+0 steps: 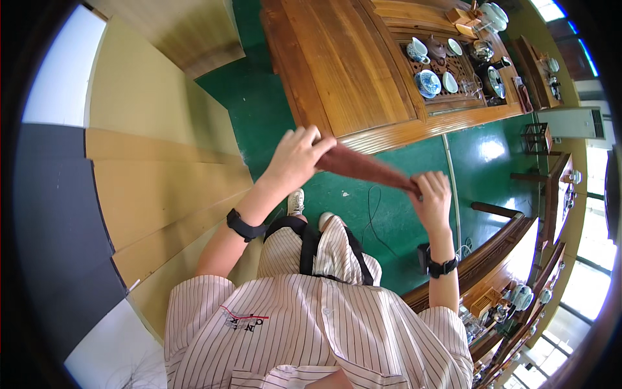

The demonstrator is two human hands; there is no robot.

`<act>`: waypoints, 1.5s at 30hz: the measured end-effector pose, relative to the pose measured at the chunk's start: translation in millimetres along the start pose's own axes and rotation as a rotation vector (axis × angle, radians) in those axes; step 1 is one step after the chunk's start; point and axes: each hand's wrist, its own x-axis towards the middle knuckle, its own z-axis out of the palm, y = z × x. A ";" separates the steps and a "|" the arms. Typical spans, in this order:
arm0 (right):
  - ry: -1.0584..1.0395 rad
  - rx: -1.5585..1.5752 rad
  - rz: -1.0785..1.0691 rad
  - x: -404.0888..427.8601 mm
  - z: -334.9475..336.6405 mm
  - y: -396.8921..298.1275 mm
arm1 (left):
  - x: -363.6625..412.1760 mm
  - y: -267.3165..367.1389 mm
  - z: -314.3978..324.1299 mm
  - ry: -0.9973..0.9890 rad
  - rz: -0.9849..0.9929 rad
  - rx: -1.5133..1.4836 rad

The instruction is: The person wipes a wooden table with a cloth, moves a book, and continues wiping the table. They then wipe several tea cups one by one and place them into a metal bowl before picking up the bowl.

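A reddish-brown cloth point(362, 166) is stretched between my two hands, blurred as if in motion. My left hand point(300, 154) grips one end, close to the corner of a wooden tea table point(354, 78). The other end is pinched in the fingers of my right hand point(431, 195), out over the green floor. The cloth hangs in the air, narrow like a folded strip. On the table's tea tray point(449, 68) stand a blue-and-white lidded bowl point(428, 83), a blue-and-white pitcher point(417, 50), a brown teapot point(436, 47) and white cups.
A tan wall panel point(165, 189) rises on my left. A thin cable point(373, 219) lies on the green floor point(350, 194). Another wooden table point(491, 262) with tea ware runs along the right. Behind the tray, a folded dark red cloth point(524, 97) rests at the table's far end.
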 end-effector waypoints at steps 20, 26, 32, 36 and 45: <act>-0.104 0.284 -0.033 38.7 209.5 131.5 | 125.8 34.6 259.9 0.140 -0.516 0.331; -0.110 0.302 -0.068 32.3 182.7 232.5 | 191.5 96.6 305.4 0.111 -0.596 0.267; -0.090 0.461 -0.085 25.5 159.8 340.0 | 258.9 166.9 350.9 0.012 -0.656 0.052; -0.063 0.486 -0.067 25.4 153.9 393.4 | 290.1 205.0 381.4 0.032 -0.587 0.008; 0.048 0.437 0.046 21.3 134.6 510.4 | 392.3 268.3 431.6 -0.015 -0.477 0.075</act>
